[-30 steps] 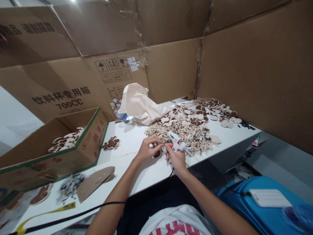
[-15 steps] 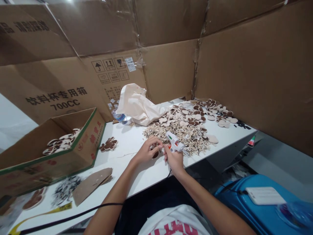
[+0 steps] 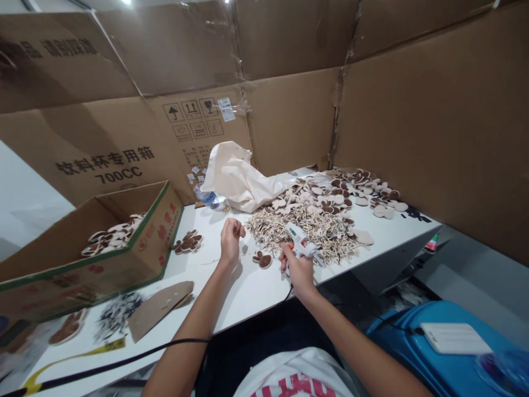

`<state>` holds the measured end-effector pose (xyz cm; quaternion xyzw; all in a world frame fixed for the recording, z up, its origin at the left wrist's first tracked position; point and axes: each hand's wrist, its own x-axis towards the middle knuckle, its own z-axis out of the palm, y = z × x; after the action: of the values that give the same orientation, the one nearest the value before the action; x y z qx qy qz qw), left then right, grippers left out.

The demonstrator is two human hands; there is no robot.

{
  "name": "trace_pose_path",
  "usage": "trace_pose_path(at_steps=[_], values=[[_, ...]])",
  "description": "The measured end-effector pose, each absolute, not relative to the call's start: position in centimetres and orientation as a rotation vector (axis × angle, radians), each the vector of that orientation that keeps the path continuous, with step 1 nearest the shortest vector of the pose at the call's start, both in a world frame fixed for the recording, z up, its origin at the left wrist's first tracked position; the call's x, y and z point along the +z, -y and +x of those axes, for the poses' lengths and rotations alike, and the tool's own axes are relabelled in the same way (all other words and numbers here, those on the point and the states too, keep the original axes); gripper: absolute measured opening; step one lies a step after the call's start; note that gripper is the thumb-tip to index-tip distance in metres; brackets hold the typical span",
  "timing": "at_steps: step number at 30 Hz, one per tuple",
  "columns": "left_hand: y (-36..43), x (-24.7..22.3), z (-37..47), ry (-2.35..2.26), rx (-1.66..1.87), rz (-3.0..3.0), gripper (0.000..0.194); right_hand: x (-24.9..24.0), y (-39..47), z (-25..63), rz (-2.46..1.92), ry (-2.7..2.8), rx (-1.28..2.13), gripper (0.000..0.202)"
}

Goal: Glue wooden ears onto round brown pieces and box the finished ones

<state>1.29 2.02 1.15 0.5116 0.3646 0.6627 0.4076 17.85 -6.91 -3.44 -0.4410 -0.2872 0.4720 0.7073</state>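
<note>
My right hand is wrapped round the handle of a white hot glue gun, which points towards the right. My left hand is raised above the white table with its fingers curled together; whatever may be between the fingertips is too small to make out. Between both hands lies a brown rabbit-shaped felt piece with a pale edge, touched by neither. Just behind the glue gun spreads a heap of short cream cords.
Many brown and cream felt pieces are heaped behind the cords, beside a cream cloth bag and a plastic bottle. On the left stands a cardboard box near stacked felt pieces. Tall cardboard walls enclose the table.
My left hand has moved left and up, away from the right hand, uncovering the rabbit-shaped piece. The right hand, still gripping the glue gun, has shifted slightly right in view.
</note>
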Motion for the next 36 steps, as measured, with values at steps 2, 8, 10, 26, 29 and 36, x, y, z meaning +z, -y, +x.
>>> trace_pose_path(at_steps=[2, 8, 10, 26, 29, 36], values=[[-2.1, 1.1, 1.0, -1.115, 1.694, 1.382, 0.044, -3.6, 7.0, 17.8, -0.981, 0.658, 1.046, 0.035], [-1.5, 0.7, 0.0, -1.638, 1.446, 2.028, 0.038, -3.9, 6.9, 17.8, -0.979, 0.658, 1.049, 0.034], [-1.8, 0.4, -0.5, -1.747, 1.463, 2.022, 0.025, -3.8, 6.9, 17.8, -0.979, 0.651, 1.048, 0.035], [0.0, 1.7, 1.6, -0.883, 1.323, 2.302, 0.016, -3.5, 6.9, 17.9, -0.948, 0.625, 1.078, 0.034], [0.9, 1.4, 2.7, -0.723, 1.193, 2.355, 0.017, -3.5, 6.9, 17.9, -0.937, 0.624, 1.085, 0.034], [1.5, 1.4, 3.5, -0.806, 1.023, 2.294, 0.021, -3.4, 6.9, 17.9, -0.945, 0.617, 1.082, 0.040]])
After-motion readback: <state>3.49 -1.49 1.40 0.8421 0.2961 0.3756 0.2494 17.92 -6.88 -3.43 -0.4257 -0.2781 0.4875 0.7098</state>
